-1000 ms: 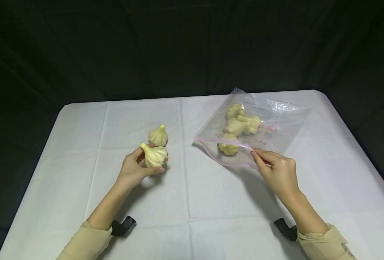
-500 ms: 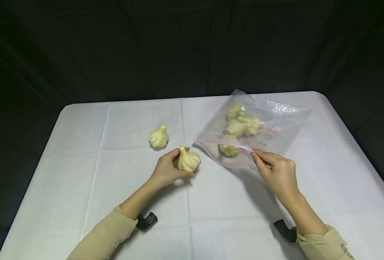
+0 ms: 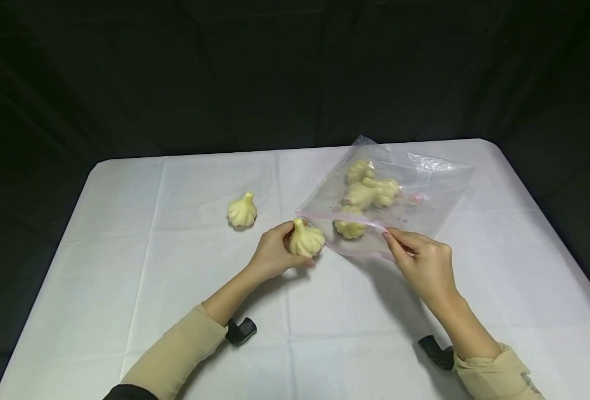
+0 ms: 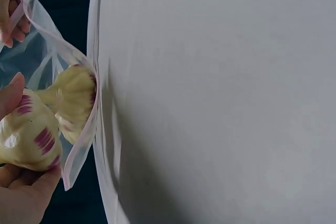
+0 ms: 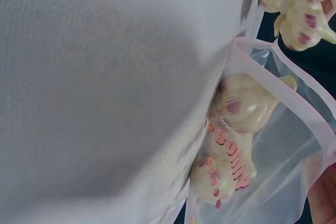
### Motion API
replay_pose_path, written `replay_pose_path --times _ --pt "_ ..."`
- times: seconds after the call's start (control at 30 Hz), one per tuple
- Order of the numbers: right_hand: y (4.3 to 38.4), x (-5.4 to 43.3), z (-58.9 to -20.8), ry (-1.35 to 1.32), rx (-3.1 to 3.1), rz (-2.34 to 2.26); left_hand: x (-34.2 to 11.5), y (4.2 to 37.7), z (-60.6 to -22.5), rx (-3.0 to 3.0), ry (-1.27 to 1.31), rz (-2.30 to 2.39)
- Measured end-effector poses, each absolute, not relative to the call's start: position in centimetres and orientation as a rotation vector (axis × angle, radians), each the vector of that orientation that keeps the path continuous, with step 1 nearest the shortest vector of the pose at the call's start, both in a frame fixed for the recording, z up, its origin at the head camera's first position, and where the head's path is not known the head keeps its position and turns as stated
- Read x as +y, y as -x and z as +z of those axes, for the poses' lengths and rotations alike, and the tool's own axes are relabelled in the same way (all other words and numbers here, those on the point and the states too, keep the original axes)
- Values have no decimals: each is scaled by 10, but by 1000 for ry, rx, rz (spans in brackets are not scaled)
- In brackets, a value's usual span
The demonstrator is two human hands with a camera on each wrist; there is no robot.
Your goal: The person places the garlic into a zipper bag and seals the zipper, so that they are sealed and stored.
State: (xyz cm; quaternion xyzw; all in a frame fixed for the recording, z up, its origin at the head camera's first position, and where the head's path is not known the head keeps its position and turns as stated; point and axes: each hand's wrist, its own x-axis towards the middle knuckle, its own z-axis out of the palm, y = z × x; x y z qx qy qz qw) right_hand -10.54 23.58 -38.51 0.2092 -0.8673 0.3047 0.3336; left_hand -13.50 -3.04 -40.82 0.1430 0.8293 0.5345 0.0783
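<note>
My left hand [image 3: 275, 253] grips a pale garlic bulb [image 3: 306, 239] between thumb and fingers, right beside the mouth of a clear zip bag [image 3: 435, 183]. In the left wrist view, purple streaks mark the held garlic bulb [image 4: 31, 129]. The upper edge of the bag's pink-rimmed mouth is pinched by my right hand [image 3: 427, 266], so the opening gapes toward the left. Several garlic bulbs [image 3: 360, 194] lie inside the bag. In the right wrist view, printed red lettering shows on the bag [image 5: 278, 182].
Another garlic bulb [image 3: 242, 211] sits alone on the white cloth-covered table [image 3: 105, 266], left of the bag. A black curtain [image 3: 275, 72] hangs behind the table's far edge. Black devices [image 3: 241, 331] are worn at both wrists.
My left hand has carried its garlic bulb rightward, away from the bulb lying on the table, up to the bag's mouth. The right hand and bag have hardly moved.
</note>
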Motion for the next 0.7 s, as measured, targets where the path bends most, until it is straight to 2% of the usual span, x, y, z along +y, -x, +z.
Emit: replay_pose_path --times 0.7 --pt "104 235 -381 -546 -2284 786 6 145 -412 2529 -424 1484"
